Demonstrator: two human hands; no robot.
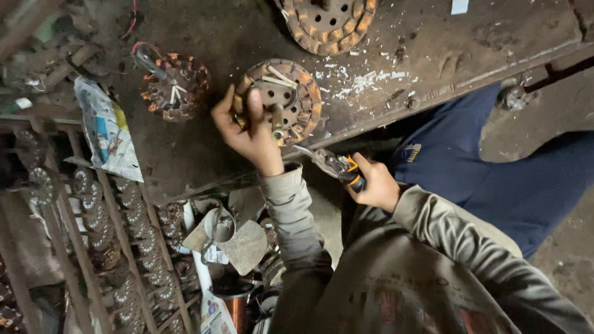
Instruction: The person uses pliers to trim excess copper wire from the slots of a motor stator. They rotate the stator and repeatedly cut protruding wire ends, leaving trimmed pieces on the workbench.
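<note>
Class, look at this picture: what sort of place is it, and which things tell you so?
Probably a motor repair workshop: wound stators lie on a grimy metal bench, the right hand holds pliers, and more stators fill a rack.

A dark, rusted metal desk [198, 154] fills the far part of the scene, its top scattered with pale flakes [365, 77]. Its edge runs at a slant toward the right. Below on the left stands a rusty rack [117, 247] crowded with round wound parts. A bare, dusty concrete floor [557, 117] shows on the right. The light is dim and even.
</note>
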